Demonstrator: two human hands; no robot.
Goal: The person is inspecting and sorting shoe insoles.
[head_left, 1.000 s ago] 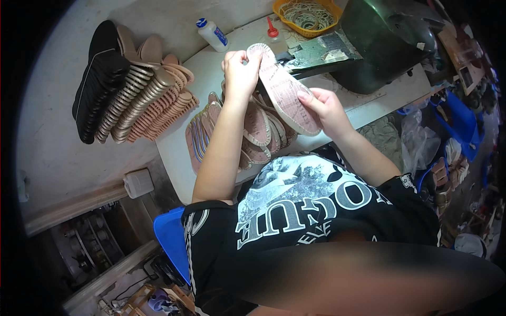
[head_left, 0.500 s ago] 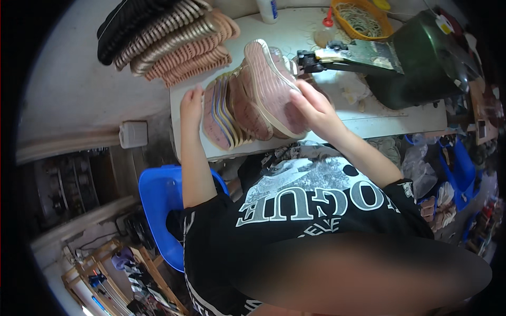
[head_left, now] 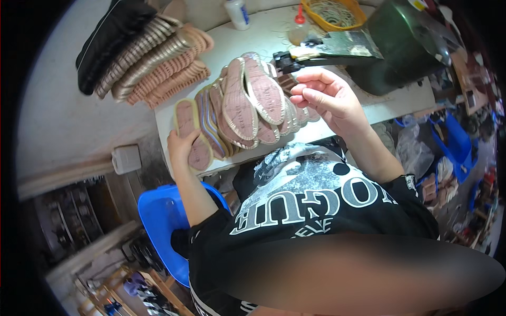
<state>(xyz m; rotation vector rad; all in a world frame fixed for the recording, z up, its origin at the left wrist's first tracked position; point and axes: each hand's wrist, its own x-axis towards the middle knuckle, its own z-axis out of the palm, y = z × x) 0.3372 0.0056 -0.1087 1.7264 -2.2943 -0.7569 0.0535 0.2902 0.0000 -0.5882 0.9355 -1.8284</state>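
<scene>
The left hand (head_left: 181, 148) grips a pink sole (head_left: 187, 118) by its edge, thumb on top, at the left end of a soles pile (head_left: 240, 109) on a white table (head_left: 269, 46). The right hand (head_left: 331, 101) is half open and empty, fingers curled toward the thumb, near the pile's right side. The soles are long, rounded ovals, finely textured, with pale rims (some look pleated). Small dark marks dot them, too blurred to read; the black shirt (head_left: 316, 221) carries large, pale block lettering.
</scene>
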